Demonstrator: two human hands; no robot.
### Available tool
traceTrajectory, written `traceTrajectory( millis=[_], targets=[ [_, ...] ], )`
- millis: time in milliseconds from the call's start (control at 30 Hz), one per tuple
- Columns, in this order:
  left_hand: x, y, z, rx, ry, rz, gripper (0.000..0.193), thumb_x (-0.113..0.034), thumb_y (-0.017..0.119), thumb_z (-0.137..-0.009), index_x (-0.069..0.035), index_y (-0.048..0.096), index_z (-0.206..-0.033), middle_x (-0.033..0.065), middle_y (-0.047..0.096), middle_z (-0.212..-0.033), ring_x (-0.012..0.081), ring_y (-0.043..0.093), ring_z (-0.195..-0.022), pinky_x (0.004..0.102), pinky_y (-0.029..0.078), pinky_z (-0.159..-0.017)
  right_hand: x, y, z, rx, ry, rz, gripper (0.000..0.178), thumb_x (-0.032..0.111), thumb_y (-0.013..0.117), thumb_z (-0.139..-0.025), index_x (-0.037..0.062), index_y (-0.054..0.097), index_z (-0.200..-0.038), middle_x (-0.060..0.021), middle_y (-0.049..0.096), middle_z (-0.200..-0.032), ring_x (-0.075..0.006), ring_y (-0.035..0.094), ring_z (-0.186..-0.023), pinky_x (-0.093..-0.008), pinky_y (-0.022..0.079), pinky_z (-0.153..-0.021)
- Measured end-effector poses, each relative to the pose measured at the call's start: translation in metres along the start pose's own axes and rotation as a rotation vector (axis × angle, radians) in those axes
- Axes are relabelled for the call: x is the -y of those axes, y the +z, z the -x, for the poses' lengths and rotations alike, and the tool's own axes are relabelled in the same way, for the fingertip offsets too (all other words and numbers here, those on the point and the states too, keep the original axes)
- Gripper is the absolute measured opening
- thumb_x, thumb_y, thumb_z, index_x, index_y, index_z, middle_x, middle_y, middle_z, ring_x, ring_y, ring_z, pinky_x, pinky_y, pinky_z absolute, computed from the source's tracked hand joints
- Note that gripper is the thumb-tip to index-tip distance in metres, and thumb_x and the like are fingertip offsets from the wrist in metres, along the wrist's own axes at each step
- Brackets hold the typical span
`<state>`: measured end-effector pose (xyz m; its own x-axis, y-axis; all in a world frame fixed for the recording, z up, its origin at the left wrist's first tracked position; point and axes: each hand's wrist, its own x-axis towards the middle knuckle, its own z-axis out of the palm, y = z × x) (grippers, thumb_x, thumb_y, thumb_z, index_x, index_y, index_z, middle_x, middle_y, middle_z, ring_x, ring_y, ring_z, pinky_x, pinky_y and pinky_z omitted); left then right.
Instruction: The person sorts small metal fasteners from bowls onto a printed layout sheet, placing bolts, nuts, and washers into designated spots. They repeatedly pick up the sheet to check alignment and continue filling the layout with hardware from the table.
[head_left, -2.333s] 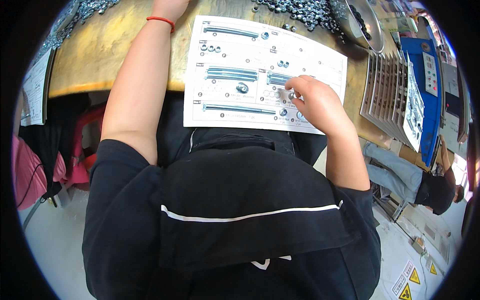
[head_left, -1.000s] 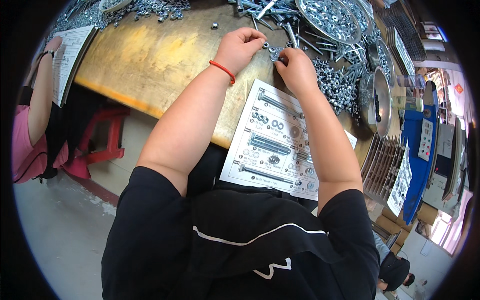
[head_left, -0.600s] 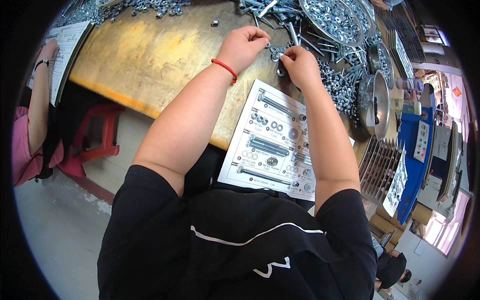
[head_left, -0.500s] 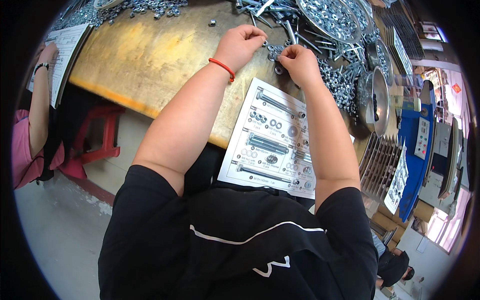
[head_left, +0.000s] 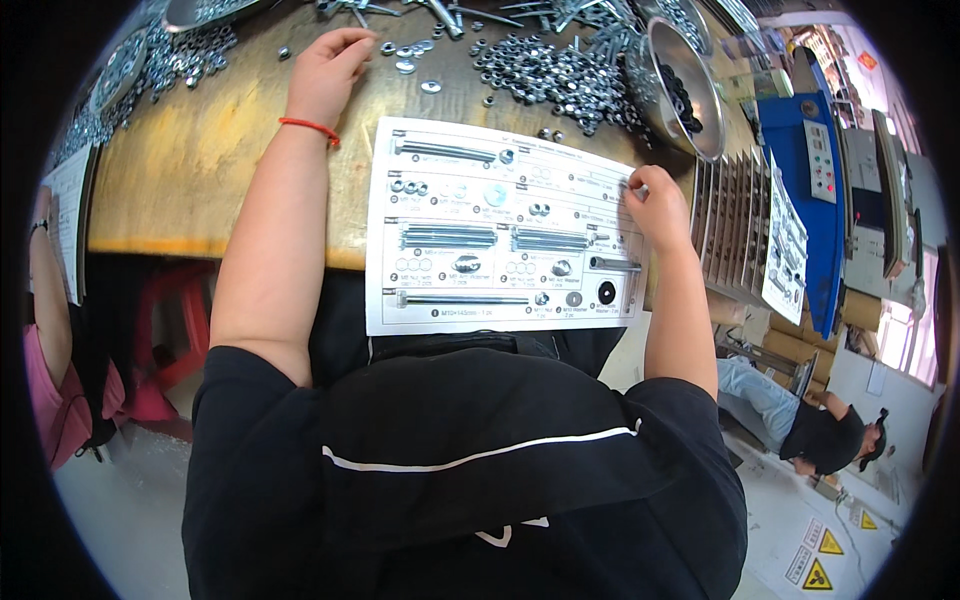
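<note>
My left hand [head_left: 335, 72] is over the wooden table, its fingers bent and drawn together beside a small nut [head_left: 388, 48]. What those fingers hold, if anything, is hidden. A few flat washers [head_left: 405, 67] lie to the right of it. My right hand [head_left: 657, 205] is at the right edge of a white printed sheet [head_left: 455, 318], with thumb and fingers pinched; I cannot make out what is between them. The sheet lies at the table's near edge and shows bolts, nuts and washers in rows; whether some are real parts cannot be told.
A heap of nuts [head_left: 545, 75] spreads beyond the sheet, with bolts [head_left: 445, 18] behind. At the right, a metal bowl [head_left: 712, 135] with black rings stands near a rack of sheets [head_left: 730, 215]. A co-worker's arm [head_left: 50, 300] shows at far left; another person [head_left: 825, 430] is at right.
My right hand has come back from the nuts and washers to the sheet's right edge. My left hand stays near the loose washers. The whole view has turned toward the right.
</note>
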<state>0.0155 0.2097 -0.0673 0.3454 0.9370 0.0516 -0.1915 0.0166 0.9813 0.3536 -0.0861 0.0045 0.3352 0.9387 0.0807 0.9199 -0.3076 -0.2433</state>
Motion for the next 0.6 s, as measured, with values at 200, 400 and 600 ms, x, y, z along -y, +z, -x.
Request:
traceTrajectory(
  millis=[200, 400, 600],
  targets=[
    [0.002, -0.003, 0.001, -0.032, 0.047, 0.007, 0.017, -0.014, 0.064, -0.093, -0.004, 0.069, -0.106, -0.0027, 0.061, -0.081, 0.0047, 0.049, -0.069, 0.0189, 0.038, -0.06, -0.007, -0.007, 0.022, 0.083, 0.106, -0.237, 0.028, 0.005, 0.072, -0.075, 0.0043, 0.067, -0.102, -0.0093, 0.061, -0.091, -0.0225, 0.059, -0.074, -0.0329, 0.049, -0.071],
    [0.003, 0.0, -0.001, -0.075, 0.04, -0.065, 0.016, -0.012, 0.066, -0.09, -0.004, 0.071, -0.104, -0.0019, 0.063, -0.083, 0.0051, 0.051, -0.069, 0.0197, 0.041, -0.061, -0.011, 0.0, 0.016, 0.075, 0.067, -0.278, 0.02, 0.005, 0.07, -0.079, 0.0037, 0.069, -0.098, -0.0113, 0.061, -0.091, -0.025, 0.062, -0.08, -0.0347, 0.05, -0.074],
    [-0.013, 0.004, 0.007, -0.086, -0.105, -0.13, 0.022, -0.012, 0.066, -0.089, -0.004, 0.068, -0.109, 0.0007, 0.066, -0.09, 0.0065, 0.055, -0.075, 0.021, 0.044, -0.065, -0.02, 0.001, 0.022, -0.025, 0.038, -0.358, 0.031, 0.009, 0.073, -0.079, 0.0046, 0.067, -0.108, -0.0109, 0.062, -0.092, -0.025, 0.062, -0.077, -0.0344, 0.05, -0.073]
  ],
)
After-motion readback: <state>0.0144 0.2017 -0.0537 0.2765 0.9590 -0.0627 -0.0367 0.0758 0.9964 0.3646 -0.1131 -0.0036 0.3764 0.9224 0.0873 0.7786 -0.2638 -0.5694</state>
